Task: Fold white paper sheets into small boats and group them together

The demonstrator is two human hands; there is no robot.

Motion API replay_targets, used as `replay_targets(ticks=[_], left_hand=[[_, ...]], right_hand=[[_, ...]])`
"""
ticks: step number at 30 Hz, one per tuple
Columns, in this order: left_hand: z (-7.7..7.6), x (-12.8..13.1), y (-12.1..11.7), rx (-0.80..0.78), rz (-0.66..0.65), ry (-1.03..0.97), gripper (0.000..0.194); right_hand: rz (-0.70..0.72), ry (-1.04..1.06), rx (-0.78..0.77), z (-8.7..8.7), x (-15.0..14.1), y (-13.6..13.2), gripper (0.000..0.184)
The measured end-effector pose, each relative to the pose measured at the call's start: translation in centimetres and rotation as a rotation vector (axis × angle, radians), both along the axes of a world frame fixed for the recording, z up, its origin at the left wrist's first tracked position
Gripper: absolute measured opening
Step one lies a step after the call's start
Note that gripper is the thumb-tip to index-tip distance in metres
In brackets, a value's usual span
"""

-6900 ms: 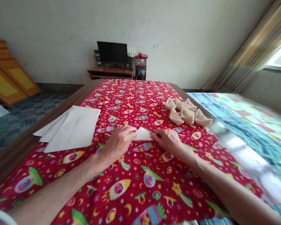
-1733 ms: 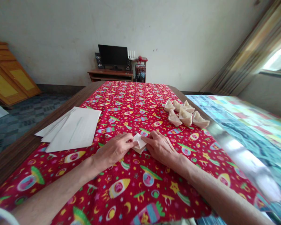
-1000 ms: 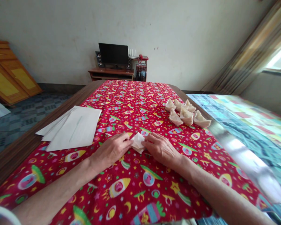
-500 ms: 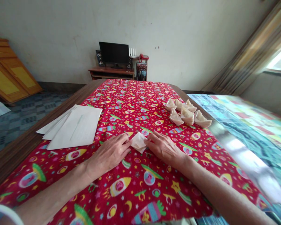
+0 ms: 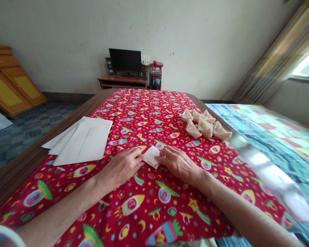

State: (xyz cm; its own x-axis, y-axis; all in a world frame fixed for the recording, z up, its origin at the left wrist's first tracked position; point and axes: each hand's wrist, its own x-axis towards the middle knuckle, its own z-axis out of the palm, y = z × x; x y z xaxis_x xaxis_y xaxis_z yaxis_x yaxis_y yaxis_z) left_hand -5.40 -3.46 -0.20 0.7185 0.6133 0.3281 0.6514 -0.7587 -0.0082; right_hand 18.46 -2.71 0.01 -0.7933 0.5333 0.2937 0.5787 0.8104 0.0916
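A small folded white paper [image 5: 150,156] lies on the red patterned cloth [image 5: 144,192] between my hands, its outline roughly a diamond. My left hand [image 5: 127,160] pinches its left corner with curled fingers. On the other side, the fingers of my right hand [image 5: 177,160] are bent over the paper's right edge and reach a little onto its face. Both hands rest low on the cloth. To the left lies a fanned stack of white paper sheets [image 5: 84,140], the top one with a faint line. Several folded paper boats [image 5: 204,125] stand grouped at the right.
The cloth covers a brown wooden table [image 5: 28,159]. Beyond its far end are a monitor [image 5: 125,61], a speaker and a red telephone [image 5: 157,64] on a low stand. A bed with a patterned cover [image 5: 267,147] borders the right side. An orange cabinet [image 5: 12,82] stands left.
My right hand's fingers have shifted slightly left, further onto the folded paper. My left hand stays at its corner. The whole view has tilted a little.
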Motion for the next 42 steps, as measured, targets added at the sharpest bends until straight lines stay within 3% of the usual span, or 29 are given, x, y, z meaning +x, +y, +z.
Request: replay_targets(ticks=[5, 8, 13, 18, 24, 31, 42], left_hand=[[-0.7, 0.1, 0.5, -0.030, -0.046, -0.154, 0.018], [-1.3, 0.6, 1.0, -0.074, -0.061, -0.302, 0.016], [-2.1, 1.1, 1.8, -0.211, 0.012, -0.495, 0.008], [-1.9, 1.1, 1.9, -0.254, 0.112, -0.464, 0.009], [-0.9, 2.0, 1.3, -0.181, 0.254, -0.227, 0.019], [-1.7, 2.1, 2.0, -0.007, 0.329, -0.018, 0.023], [-0.8, 1.8, 1.9, -0.034, 0.289, -0.071, 0.024]], right_hand=[[-0.005, 0.118, -0.028, -0.6, 0.2, 0.5, 0.024], [-0.022, 0.257, -0.132, -1.1, 0.2, 0.7, 0.025], [-0.099, 0.469, -0.325, -1.5, 0.1, 0.9, 0.019], [-0.242, 0.514, -0.420, -1.0, -0.2, 0.6, 0.016], [-0.358, 0.392, -0.321, -0.9, -0.5, 0.2, 0.016], [-0.421, 0.202, -0.138, -1.5, -0.8, 0.1, 0.022], [-0.476, 0.185, -0.084, -1.2, -1.0, -0.1, 0.019]])
